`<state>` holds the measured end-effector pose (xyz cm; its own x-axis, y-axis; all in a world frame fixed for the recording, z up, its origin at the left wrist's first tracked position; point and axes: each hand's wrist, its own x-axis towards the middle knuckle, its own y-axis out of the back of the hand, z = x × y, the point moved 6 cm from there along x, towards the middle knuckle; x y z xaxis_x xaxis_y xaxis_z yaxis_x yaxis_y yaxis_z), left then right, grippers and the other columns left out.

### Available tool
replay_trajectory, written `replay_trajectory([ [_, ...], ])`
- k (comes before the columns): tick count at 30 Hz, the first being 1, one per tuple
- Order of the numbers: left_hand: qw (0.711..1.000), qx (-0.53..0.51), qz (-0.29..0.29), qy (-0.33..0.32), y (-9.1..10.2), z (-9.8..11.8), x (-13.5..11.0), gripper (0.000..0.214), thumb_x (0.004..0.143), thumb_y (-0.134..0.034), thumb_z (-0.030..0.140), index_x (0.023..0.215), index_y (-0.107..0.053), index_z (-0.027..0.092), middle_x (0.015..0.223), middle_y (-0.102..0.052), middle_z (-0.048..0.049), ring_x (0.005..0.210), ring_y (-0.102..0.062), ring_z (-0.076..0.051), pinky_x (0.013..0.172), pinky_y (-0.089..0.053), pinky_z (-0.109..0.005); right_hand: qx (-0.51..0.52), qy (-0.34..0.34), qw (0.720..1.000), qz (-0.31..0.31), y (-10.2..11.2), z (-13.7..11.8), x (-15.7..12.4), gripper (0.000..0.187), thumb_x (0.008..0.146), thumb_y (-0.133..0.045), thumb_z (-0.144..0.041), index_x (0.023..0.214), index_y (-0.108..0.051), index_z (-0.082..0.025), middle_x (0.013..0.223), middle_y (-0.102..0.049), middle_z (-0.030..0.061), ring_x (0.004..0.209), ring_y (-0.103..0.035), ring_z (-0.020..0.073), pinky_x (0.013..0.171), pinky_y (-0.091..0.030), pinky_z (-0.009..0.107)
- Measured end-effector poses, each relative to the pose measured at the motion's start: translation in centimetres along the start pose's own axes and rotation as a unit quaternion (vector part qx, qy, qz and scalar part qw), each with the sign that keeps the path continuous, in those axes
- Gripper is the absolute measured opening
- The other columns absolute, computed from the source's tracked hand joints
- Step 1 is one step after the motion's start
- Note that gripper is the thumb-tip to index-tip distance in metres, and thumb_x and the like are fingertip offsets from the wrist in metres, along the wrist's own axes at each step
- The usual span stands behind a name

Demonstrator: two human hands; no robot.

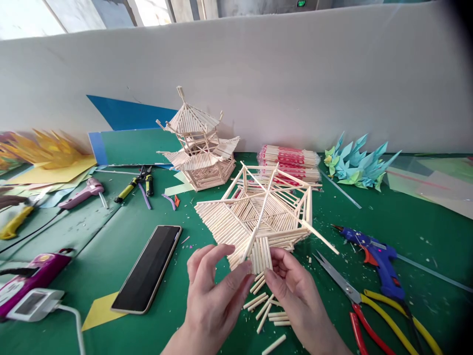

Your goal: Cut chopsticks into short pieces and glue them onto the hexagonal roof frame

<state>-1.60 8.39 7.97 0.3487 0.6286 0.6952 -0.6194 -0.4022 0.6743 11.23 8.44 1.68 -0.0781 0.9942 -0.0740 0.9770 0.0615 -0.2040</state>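
In front of me stands a partly covered stick pavilion model (254, 212) with an open frame and a slatted roof panel at its left. My left hand (218, 291) is curled at the near roof edge, its thumb and index finger against the sticks on either side of a sloping rib. With thumb and fingers, my right hand (297, 296) pinches a short wooden stick (267, 251) at the right end of a short row. Several cut sticks (273, 315) lie loose below, between the hands.
A taller stick pavilion (199, 143) and bundled chopsticks (290, 162) stand behind. At right lie a blue glue gun (380, 259), scissors (343, 281) and yellow and red handles. A phone (148, 268), power strip (33, 281), pink glue gun (83, 194) and pliers (135, 184) are left. Another person's hand (11, 197) shows far left.
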Motion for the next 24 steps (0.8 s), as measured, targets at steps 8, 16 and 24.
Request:
replay_trajectory([
  [8,1.0,-0.004,0.005,0.0,0.0,0.1,0.0,0.024,0.068,-0.064,0.002,0.083,-0.064,0.02,0.099,-0.049,-0.009,0.088,-0.047,-0.025,0.073,-0.041,-0.04,-0.002,0.002,1.0,0.005,-0.1,0.0,-0.1,0.031,0.083,-0.052,-0.038,0.109,-0.055,-0.021,0.09,-0.063,0.0067,0.076,-0.055,0.0192,0.062,-0.039,0.028],
  [16,1.0,-0.021,0.011,0.004,0.2,-0.1,-0.5,0.036,0.067,-0.068,0.008,0.1,-0.059,0.016,0.102,-0.049,-0.0107,0.09,-0.049,-0.025,0.075,-0.042,-0.04,0.003,0.005,1.0,0.001,-0.1,-0.1,0.1,0.029,0.084,-0.052,-0.037,0.108,-0.055,-0.021,0.091,-0.063,0.0067,0.079,-0.054,0.0194,0.064,-0.039,0.029],
  [24,0.929,-0.255,0.09,0.251,-1.1,-0.9,-4.6,0.016,0.074,-0.058,0.003,0.076,-0.064,0.018,0.079,-0.052,-0.0024,0.071,-0.052,-0.014,0.059,-0.044,-0.021,-0.002,0.001,1.0,-0.011,-0.1,0.1,0.1,0.03,0.085,-0.05,-0.037,0.11,-0.053,-0.021,0.089,-0.062,0.0059,0.072,-0.051,0.0166,0.059,-0.039,0.027],
])
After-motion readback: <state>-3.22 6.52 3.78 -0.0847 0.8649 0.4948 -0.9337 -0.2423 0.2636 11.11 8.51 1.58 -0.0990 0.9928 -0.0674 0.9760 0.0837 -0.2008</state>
